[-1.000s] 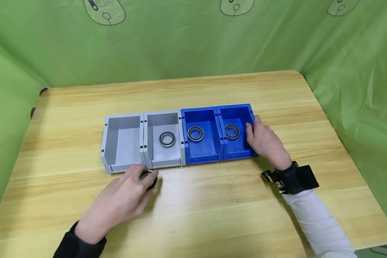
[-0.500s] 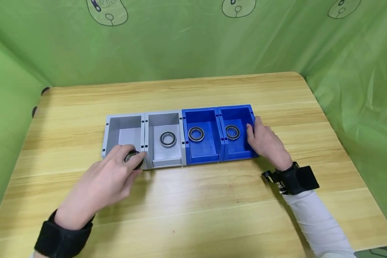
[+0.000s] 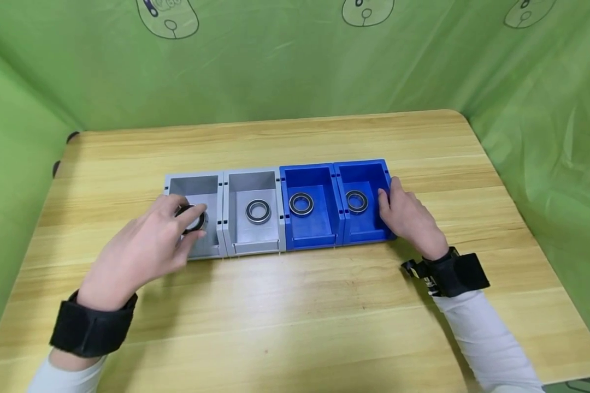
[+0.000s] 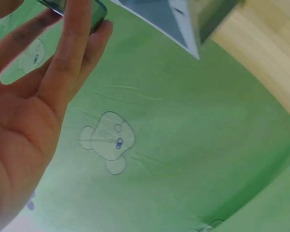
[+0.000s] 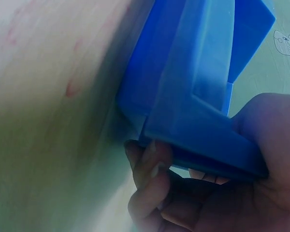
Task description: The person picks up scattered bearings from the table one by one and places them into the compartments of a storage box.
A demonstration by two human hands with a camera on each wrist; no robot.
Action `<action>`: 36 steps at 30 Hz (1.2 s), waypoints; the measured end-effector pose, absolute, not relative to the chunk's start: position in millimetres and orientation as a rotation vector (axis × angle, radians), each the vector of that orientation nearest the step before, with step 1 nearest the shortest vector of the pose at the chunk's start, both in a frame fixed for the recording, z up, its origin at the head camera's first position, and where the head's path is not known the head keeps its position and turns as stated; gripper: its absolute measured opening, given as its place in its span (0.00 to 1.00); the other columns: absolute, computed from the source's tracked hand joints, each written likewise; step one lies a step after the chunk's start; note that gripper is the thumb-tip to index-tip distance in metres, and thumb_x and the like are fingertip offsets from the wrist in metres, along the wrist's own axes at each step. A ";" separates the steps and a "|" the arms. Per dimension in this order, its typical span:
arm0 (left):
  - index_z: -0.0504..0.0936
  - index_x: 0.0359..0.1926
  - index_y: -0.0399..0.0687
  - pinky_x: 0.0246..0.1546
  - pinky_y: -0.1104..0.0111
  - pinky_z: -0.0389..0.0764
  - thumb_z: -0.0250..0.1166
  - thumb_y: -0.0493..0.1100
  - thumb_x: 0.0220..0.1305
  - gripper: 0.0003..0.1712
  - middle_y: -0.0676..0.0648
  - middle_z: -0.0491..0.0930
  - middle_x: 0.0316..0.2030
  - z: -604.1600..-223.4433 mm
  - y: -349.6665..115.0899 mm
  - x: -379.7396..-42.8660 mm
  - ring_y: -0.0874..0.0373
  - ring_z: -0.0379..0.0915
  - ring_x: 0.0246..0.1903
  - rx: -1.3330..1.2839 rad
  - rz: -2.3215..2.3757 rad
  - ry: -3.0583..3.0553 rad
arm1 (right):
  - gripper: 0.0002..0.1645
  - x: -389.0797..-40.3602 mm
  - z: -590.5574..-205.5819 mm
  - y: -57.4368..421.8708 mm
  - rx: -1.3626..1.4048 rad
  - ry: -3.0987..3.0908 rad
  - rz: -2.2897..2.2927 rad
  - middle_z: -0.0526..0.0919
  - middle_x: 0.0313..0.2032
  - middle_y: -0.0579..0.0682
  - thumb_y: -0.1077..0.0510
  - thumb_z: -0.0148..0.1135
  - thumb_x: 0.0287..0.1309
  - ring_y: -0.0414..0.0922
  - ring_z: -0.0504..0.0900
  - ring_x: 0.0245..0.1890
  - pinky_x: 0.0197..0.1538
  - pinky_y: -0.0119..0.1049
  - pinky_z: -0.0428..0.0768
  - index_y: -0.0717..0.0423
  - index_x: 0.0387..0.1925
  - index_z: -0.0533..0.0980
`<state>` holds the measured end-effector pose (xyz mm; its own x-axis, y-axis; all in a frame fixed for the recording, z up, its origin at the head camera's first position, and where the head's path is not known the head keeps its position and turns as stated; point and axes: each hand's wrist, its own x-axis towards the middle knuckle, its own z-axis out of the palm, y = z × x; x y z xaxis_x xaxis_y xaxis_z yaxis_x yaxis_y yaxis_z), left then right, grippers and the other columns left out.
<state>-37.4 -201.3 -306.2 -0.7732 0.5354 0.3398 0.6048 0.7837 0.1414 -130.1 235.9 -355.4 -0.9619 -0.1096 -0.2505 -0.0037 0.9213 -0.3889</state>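
Note:
My left hand (image 3: pixel 140 248) pinches a ball bearing (image 3: pixel 201 222), a dark ring with metal edges, over the leftmost grey bin (image 3: pixel 194 184). In the left wrist view only part of that bearing (image 4: pixel 99 15) shows past the fingers. A second bearing (image 3: pixel 258 221) lies flat in the adjoining grey bin (image 3: pixel 252 179). Each blue bin also contains one: a bearing (image 3: pixel 301 214) in the left blue bin (image 3: pixel 307 176), another bearing (image 3: pixel 357 211) in the right blue bin (image 3: pixel 359 173). My right hand (image 3: pixel 414 222) grips that right bin's outer wall, thumb inside, fingers outside (image 5: pixel 152 188).
The bins stand side by side in one row on a wooden table (image 3: pixel 285 316). Green cloth (image 3: pixel 275 65) with printed cartoon heads hangs behind and at both sides. Black straps (image 3: pixel 93 327) circle both wrists.
My left hand has carried its bearing from the table in front of the grey bins leftward and away from me, over the leftmost bin. The right hand has stayed on the blue bin.

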 end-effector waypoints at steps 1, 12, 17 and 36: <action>0.84 0.53 0.30 0.26 0.61 0.79 0.76 0.36 0.54 0.25 0.35 0.78 0.38 -307.4 -202.3 -39.8 0.49 0.73 0.32 -0.889 -0.356 -2.689 | 0.25 -130.0 -355.2 236.2 -0.081 2.812 -0.566 0.65 0.26 0.55 0.48 0.35 0.80 0.50 0.73 0.20 0.20 0.38 0.67 0.69 0.56 0.60; 0.83 0.55 0.30 0.34 0.57 0.83 0.72 0.35 0.60 0.22 0.31 0.81 0.43 -315.2 -204.7 -59.6 0.43 0.78 0.38 -0.902 -0.323 -2.775 | 0.26 -130.4 -355.7 238.1 -0.089 2.822 -0.537 0.70 0.29 0.60 0.47 0.34 0.80 0.54 0.77 0.26 0.23 0.40 0.70 0.69 0.57 0.60; 0.83 0.55 0.30 0.42 0.51 0.84 0.71 0.32 0.59 0.22 0.29 0.80 0.47 -319.3 -204.1 -66.7 0.38 0.79 0.44 -0.915 -0.326 -2.805 | 0.27 -130.4 -355.7 238.4 -0.089 2.822 -0.536 0.70 0.30 0.60 0.46 0.33 0.80 0.54 0.77 0.27 0.24 0.40 0.71 0.69 0.57 0.60; 0.81 0.55 0.31 0.48 0.48 0.84 0.71 0.26 0.56 0.23 0.28 0.79 0.50 -335.7 -204.2 -81.0 0.35 0.79 0.49 -0.938 -0.275 -2.985 | 0.29 -129.5 -355.1 235.8 -0.070 2.800 -0.571 0.65 0.27 0.55 0.47 0.33 0.80 0.51 0.75 0.22 0.20 0.38 0.68 0.70 0.62 0.58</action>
<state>-81.0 -204.2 -335.7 -0.8217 0.5674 0.0529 0.5676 0.8064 0.1664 -129.5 235.8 -355.1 -0.9591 -0.1029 -0.2639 0.0086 0.9206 -0.3904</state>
